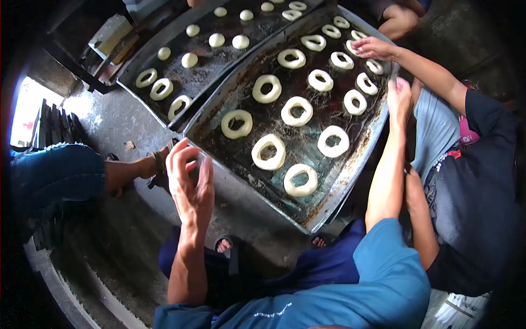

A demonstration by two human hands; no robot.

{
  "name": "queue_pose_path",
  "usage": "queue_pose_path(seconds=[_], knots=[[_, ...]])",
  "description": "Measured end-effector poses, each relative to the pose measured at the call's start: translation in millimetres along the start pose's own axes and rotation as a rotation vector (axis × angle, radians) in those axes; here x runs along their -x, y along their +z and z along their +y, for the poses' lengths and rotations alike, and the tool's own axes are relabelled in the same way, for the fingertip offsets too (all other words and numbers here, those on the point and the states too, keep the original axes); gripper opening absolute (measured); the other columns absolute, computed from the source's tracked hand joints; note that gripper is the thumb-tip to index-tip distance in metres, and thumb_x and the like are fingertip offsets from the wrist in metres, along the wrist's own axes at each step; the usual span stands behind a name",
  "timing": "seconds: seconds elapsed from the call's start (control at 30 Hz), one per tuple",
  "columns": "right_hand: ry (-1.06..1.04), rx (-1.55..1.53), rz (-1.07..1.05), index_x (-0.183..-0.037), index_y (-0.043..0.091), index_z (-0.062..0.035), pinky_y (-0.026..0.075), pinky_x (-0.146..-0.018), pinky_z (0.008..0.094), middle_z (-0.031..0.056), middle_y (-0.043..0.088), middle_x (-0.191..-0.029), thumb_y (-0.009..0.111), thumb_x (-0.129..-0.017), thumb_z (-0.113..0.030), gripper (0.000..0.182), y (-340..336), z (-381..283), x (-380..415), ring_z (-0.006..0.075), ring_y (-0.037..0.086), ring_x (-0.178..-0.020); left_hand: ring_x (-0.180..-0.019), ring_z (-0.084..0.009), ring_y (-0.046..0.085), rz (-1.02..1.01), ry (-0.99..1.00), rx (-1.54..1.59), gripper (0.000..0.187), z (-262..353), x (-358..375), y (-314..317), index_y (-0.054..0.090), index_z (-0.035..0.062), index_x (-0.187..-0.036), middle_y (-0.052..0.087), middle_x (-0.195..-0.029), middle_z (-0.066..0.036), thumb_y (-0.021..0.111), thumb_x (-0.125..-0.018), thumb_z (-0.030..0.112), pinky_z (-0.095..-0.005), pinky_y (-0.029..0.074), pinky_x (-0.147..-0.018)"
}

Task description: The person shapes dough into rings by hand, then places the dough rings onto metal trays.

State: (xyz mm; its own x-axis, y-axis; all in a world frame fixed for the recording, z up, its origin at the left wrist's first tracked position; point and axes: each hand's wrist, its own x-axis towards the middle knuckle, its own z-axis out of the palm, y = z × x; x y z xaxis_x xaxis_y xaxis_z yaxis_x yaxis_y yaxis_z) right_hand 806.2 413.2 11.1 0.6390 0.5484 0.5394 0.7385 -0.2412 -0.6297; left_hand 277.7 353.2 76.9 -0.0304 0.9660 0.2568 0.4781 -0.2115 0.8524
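Observation:
A dark metal baking tray (pixel 213 101) with a worn rim lies tilted across the middle, bearing several pale dough rings (pixel 297 111). My left hand (pixel 190 178) is raised by the tray's near left corner, fingers spread and slightly curled, with nothing in it. At the tray's right side, my right hand (pixel 400 97) is closed around the rim. Some of its fingers are hidden behind the edge. The nearest rings to it are a thin one (pixel 355 102) and another (pixel 367 84) just behind.
A second tray (pixel 143 104) holds dough balls (pixel 216 40) and more rings at the back left. A co-worker's hand (pixel 375 48) reaches over the far right rings. Another person's leg (pixel 131 169) is at left, and a knee (pixel 399 22) shows at the top right.

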Motion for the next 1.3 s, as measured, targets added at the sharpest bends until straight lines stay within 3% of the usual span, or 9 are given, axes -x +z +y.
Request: queue_pose_path(seconds=[0.1,0.3,0.37,0.47,0.6,1.0,1.03,1.1,1.3], knots=[[0.243,0.128,0.123,-0.109,0.060,0.0067,0.044,-0.093,0.0386,0.0247,0.063,-0.105,0.068,-0.074,-0.029,0.050,9,29,19,0.0333,0.060,-0.102,-0.130,-0.0276,0.035,0.033,-0.256,0.081,0.068,-6,23,3,0.028,0.0074,-0.142,0.031,-0.143,-0.017,0.063,-0.085,0.018,-0.0424,0.034,-0.102],[0.743,-0.484,-0.285,-0.098,0.064,0.0078,0.045,-0.083,0.0325,0.0137,0.065,-0.100,0.071,-0.069,-0.018,0.039,-5,47,12,0.0245,0.060,-0.090,-0.123,-0.0261,0.040,-0.163,-0.856,0.620,0.088,11,60,45,0.016,0.0135,-0.145,0.037,-0.138,-0.014,0.070,-0.079,0.035,-0.0497,0.036,-0.093],[0.800,-0.558,-0.353,-0.083,0.066,0.0029,0.045,-0.073,0.0323,0.0097,0.063,-0.083,0.069,-0.067,-0.012,0.023,-6,57,7,0.0202,0.057,-0.078,-0.093,-0.0160,0.056,-0.155,-0.616,0.752,0.065,-7,66,65,0.034,0.0120,-0.132,0.054,-0.112,-0.006,0.070,-0.079,0.021,-0.0304,0.047,-0.071],[0.732,-0.553,-0.368,-0.074,0.062,0.0027,0.046,-0.069,0.0340,0.0077,0.058,-0.074,0.066,-0.065,-0.009,0.015,-7,59,12,0.0204,0.055,-0.072,-0.053,-0.0027,0.038,-0.052,-0.644,0.798,0.051,-8,65,68,0.044,0.0123,-0.124,0.052,-0.081,0.005,0.060,-0.075,0.002,-0.0190,0.029,-0.045],[0.699,-0.581,-0.336,-0.080,0.060,0.0053,0.046,-0.072,0.0334,0.0101,0.059,-0.081,0.063,-0.068,-0.005,0.017,-17,53,20,0.0204,0.056,-0.076,-0.076,-0.0109,0.050,-0.026,-0.589,0.691,0.048,14,69,63,0.048,0.0016,-0.120,0.056,-0.088,-0.001,0.051,-0.073,-0.001,-0.0240,0.042,-0.067],[0.716,-0.698,-0.258,-0.094,0.055,0.0116,0.046,-0.072,0.0338,0.0125,0.058,-0.090,0.057,-0.069,-0.006,0.031,-59,16,1,0.0226,0.056,-0.079,-0.066,-0.0110,0.047,0.052,-0.665,0.344,0.032,52,82,73,0.054,0.0008,-0.105,0.052,-0.077,-0.001,0.050,-0.073,0.002,-0.0247,0.039,-0.059],[0.830,-0.466,-0.400,-0.133,0.035,0.0121,0.031,-0.105,0.0397,0.0274,0.035,-0.139,0.053,-0.077,-0.008,0.062,-62,15,-5,0.0336,0.039,-0.127,-0.066,-0.0110,0.047,0.065,-0.663,0.352,0.032,43,84,75,0.054,0.0008,-0.105,0.052,-0.077,-0.001,0.050,-0.073,0.002,-0.0247,0.039,-0.059],[0.805,-0.477,-0.490,-0.138,0.028,0.0097,0.027,-0.108,0.0422,0.0288,0.022,-0.146,0.053,-0.080,-0.013,0.068,-69,25,-5,0.0358,0.027,-0.135,-0.070,-0.0164,0.056,0.103,-0.644,0.554,0.036,38,95,85,0.054,0.0008,-0.108,0.058,-0.082,-0.004,0.046,-0.073,-0.004,-0.0278,0.047,-0.064],[0.709,-0.779,-0.467,-0.114,0.052,0.0070,0.045,-0.078,0.0342,0.0108,0.057,-0.104,0.054,-0.078,-0.007,0.039,-92,46,38,0.0225,0.054,-0.087,-0.095,-0.0130,0.053,0.280,-0.564,0.749,0.067,59,141,64,0.043,0.0050,-0.134,0.059,-0.108,-0.004,0.047,-0.069,-0.006,-0.0251,0.043,-0.083]])
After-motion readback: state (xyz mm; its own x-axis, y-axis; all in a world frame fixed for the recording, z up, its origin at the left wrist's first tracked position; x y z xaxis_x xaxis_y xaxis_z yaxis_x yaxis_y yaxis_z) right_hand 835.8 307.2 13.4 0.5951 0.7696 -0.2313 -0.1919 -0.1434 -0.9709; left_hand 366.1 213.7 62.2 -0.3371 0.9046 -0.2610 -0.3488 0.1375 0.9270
